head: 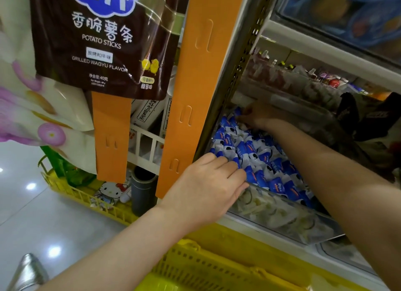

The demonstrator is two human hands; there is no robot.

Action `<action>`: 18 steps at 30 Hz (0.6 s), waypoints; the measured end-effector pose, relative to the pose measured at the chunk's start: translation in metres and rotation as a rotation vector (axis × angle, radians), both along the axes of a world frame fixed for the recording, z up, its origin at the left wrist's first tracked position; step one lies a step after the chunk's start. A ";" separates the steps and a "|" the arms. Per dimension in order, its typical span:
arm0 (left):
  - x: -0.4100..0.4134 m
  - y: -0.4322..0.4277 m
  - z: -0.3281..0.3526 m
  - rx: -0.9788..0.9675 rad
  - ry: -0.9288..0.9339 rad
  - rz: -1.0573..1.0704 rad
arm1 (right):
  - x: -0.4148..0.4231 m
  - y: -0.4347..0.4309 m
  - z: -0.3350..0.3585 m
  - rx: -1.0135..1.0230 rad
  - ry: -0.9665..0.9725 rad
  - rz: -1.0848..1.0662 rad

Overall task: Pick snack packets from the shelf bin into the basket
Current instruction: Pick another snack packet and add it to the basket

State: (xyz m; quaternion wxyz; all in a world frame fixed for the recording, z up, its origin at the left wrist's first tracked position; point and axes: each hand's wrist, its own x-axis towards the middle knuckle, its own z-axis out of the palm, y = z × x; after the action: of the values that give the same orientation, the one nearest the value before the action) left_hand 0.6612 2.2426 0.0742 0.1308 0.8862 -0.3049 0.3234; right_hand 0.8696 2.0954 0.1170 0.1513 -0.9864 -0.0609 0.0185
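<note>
at the shelf bin (282, 217) – left hand (208, 186) fingers (227, 167) curl round snack packets (256, 160), right hand (258, 117) hold unclear – overfull grab may spill beside basket (206, 267).

Both forearms are bare right up to the frame's edge; the left hand (208, 188) and right hand (259, 117) are bare as well (the right one dim, in shelf shadow).

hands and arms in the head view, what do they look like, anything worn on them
Both forearms are bare to the frame edge, no sleeves in view. The left hand shows no glove, ring, watch or bracelet. The right hand lies in shadow; nothing worn shows there either.
</note>
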 end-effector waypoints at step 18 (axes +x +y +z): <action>0.002 0.000 -0.004 0.008 0.020 -0.003 | 0.012 -0.019 -0.006 0.014 -0.032 -0.085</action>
State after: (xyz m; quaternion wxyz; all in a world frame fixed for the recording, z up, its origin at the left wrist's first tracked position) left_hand 0.6635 2.2426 0.0705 0.1307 0.8893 -0.3065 0.3132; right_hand 0.8818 2.0768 0.1105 0.1581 -0.9872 -0.0216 -0.0040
